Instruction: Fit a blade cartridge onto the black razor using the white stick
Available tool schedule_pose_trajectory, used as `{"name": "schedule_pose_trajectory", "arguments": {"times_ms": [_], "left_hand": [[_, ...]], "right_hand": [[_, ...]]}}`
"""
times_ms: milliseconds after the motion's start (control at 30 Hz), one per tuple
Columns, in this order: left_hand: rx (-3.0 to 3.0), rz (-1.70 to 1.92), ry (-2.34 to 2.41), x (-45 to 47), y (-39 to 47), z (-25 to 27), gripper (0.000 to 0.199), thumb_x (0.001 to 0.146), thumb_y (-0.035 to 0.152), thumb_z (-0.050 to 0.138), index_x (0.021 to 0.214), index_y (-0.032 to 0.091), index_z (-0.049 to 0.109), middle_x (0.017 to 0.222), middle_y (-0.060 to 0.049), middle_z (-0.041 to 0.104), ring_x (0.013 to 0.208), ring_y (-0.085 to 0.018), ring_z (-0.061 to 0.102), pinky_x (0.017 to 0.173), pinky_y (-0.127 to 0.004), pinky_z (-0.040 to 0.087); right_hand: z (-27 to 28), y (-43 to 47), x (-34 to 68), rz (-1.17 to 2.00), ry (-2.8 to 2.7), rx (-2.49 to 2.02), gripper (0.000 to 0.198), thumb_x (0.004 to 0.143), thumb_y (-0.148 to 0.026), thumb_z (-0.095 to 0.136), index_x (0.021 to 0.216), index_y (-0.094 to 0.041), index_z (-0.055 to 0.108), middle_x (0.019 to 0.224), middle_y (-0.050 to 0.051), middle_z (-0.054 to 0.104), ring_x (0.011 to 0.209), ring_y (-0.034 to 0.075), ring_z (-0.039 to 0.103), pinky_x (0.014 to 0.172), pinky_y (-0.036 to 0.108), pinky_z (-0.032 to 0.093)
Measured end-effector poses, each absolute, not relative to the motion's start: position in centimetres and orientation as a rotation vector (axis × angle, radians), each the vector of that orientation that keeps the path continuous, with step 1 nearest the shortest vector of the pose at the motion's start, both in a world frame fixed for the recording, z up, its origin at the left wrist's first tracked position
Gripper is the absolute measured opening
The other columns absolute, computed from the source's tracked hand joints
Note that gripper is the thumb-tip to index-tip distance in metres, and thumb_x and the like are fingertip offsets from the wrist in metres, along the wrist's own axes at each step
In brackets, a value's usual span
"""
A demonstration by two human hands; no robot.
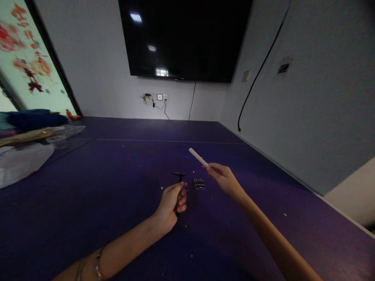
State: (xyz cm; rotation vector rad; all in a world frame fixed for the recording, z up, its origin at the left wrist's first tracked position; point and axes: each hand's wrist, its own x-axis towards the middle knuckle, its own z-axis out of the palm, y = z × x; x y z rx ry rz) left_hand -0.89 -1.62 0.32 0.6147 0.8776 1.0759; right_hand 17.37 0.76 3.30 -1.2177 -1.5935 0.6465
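My left hand (172,201) is closed round the dark handle of a razor (179,174). Its crosswise head, with a touch of teal, points away from me. Between my thumb and fingers, my right hand (222,176) grips the near end of a slim white stick (198,157). The stick slants up and to the left, above the purple surface; its exact kind does not show. A small clear case with dark pieces inside (199,184) lies between my two hands, touched by neither.
Small white bits are scattered over the purple surface (117,218). At left lie clear plastic bags (26,162) and dark blue cloth (35,119). A television (187,39) hangs on the back wall above sockets (159,97). A black cable (258,74) dangles along the right wall.
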Motion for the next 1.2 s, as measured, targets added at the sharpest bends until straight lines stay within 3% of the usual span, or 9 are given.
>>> {"name": "schedule_pose_trajectory", "arguments": {"times_ms": [233,1200], "left_hand": [[0.597,1.116,0.935,-0.4,-1.9,-0.5,0.009,0.081,0.02,0.054,0.083,0.012,0.056,0.055,0.006,0.044,0.033,-0.001,0.03,0.031,-0.015,0.015],[0.586,1.101,0.907,-0.2,-2.1,-1.0,0.01,0.081,0.02,0.054,0.08,0.011,0.057,0.05,0.007,0.041,0.032,-0.001,0.027,0.031,-0.016,0.012]], "right_hand": [[1.1,1.1,16.9,0.402,-1.842,-1.514,0.05,0.076,-0.06,0.049,0.062,-0.018,0.071,0.05,0.002,0.054,0.05,0.013,0.046,0.05,0.025,0.026],[-1.0,2.6,17.6,0.48,-1.847,-1.48,0.054,0.077,-0.062,0.047,0.057,-0.015,0.066,0.049,0.0,0.052,0.047,0.01,0.043,0.046,0.023,0.026]]}}
